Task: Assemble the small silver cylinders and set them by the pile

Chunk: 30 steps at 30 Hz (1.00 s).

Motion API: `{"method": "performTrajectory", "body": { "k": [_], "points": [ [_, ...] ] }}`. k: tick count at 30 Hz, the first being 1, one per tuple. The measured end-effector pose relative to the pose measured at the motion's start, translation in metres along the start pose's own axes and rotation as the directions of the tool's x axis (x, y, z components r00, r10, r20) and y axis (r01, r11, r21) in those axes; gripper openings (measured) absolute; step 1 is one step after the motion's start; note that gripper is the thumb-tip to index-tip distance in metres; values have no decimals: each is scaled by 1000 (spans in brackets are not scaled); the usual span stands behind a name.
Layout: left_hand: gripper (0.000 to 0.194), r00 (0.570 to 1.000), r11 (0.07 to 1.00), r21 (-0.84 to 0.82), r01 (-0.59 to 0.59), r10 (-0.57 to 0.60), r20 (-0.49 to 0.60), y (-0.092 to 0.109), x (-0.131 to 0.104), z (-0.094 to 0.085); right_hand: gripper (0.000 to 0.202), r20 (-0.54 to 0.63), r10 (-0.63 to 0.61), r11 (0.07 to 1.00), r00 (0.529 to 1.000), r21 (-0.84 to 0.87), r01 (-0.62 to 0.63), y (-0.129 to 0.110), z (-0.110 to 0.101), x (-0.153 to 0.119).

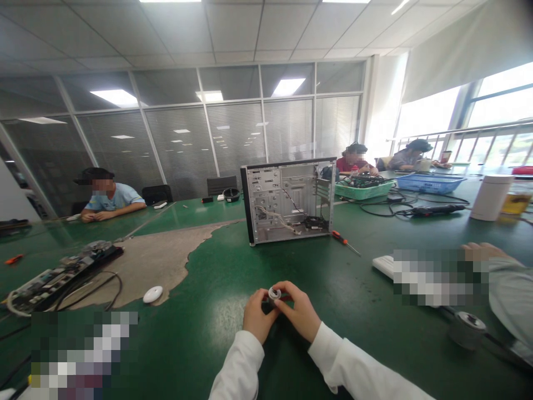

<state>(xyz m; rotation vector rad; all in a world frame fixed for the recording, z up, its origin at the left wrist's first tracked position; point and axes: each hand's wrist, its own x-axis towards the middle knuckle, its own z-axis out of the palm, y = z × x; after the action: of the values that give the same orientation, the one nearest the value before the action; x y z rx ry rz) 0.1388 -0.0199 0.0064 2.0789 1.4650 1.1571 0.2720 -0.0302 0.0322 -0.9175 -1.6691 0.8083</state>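
Between the fingertips of both hands is a small round whitish part (273, 293) with a dark middle; its exact kind is too small to make out. My left hand (258, 315) pinches it from the left side. From the right, the thumb and forefinger of my right hand (300, 312) close on it too. Both hands are just above the green tabletop (216, 355). Beyond them stands an opened computer case (287, 203), with cables and a black fan inside. A white disc-shaped piece (152, 294) lies off to the left.
A screwdriver (345, 243) lies beside the case. Stripped circuit boards with cables (79, 272) are at left. A metal cylinder (467, 330) and a co-worker's hand (487, 251) are at right. Green (362, 190) and blue baskets (431, 183) stand farther back, near other people.
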Motion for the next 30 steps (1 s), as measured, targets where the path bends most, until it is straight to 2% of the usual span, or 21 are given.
{"method": "performTrajectory", "body": {
  "k": [5,13,17,23,30],
  "points": [
    [20,1000,1000,26,3,-3,31,-3,1,-2,20,12,-12,995,1000,-95,13,3,2,-1],
    [27,988,999,-27,28,-24,155,-12,4,-9,35,18,39,996,999,-82,-37,14,5,-1],
    [33,977,995,-85,56,-37,208,-19,7,-15,45,69,83,996,994,-45,-80,19,6,-2],
    [37,952,939,-330,99,7,305,-20,9,-25,52,173,194,976,966,67,-208,33,7,1],
    [39,949,920,-379,94,32,314,-21,8,-26,47,222,240,927,945,237,-291,44,8,5]
  ]
}}
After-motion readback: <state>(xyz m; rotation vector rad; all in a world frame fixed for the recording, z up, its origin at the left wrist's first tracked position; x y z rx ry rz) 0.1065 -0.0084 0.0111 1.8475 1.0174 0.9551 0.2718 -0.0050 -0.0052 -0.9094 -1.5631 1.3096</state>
